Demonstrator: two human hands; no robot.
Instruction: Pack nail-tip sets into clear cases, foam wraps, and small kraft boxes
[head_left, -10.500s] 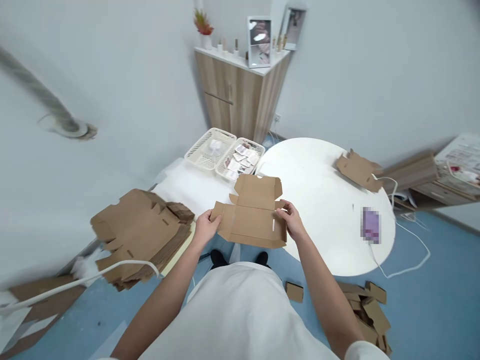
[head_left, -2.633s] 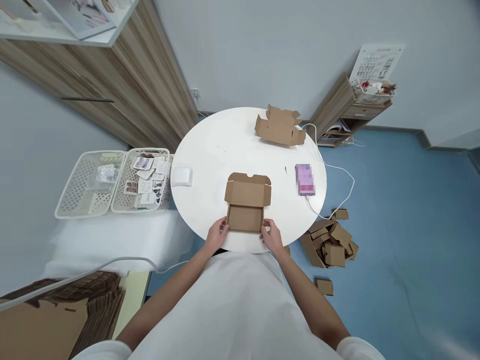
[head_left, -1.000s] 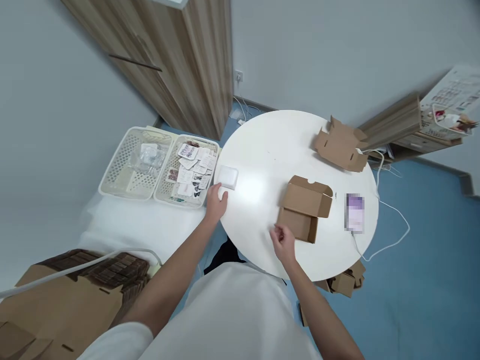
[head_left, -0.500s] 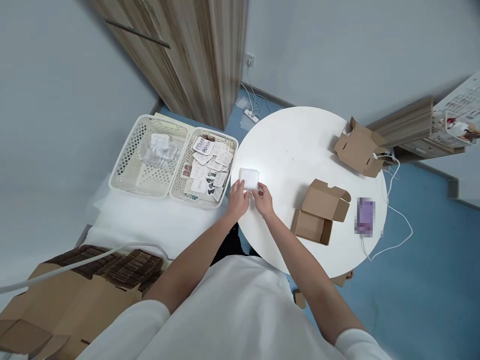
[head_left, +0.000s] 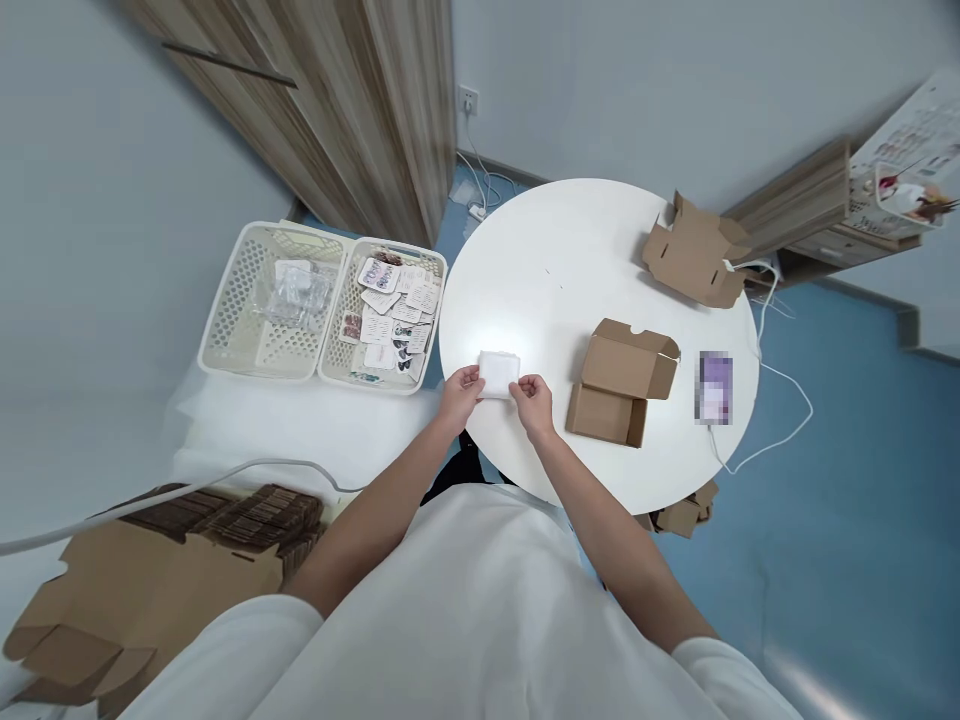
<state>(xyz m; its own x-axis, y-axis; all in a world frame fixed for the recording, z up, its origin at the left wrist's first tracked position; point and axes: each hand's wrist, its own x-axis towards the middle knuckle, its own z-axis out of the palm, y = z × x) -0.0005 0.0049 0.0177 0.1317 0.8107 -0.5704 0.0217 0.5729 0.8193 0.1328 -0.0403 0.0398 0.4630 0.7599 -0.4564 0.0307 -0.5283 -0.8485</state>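
A small white square pad [head_left: 499,374] is held over the near left part of the round white table [head_left: 592,260]. My left hand [head_left: 459,391] pinches its left edge and my right hand [head_left: 532,398] pinches its right edge. To the right of my hands, a folded brown cardboard box [head_left: 619,385] stands on the table with its lid up.
Two cream plastic baskets [head_left: 247,345] sit left of the table, one holding small printed cards [head_left: 390,310], the other clear bags. A second unfolded box [head_left: 696,250], a phone [head_left: 713,386] with a white cable, a stack of flat cartons [head_left: 150,570] and a wooden cabinet [head_left: 352,110] are also there.
The carton was folded into a box and left on the table. My left hand reached for the white pad, my right hand joined it, and both drew the pad nearer to me.
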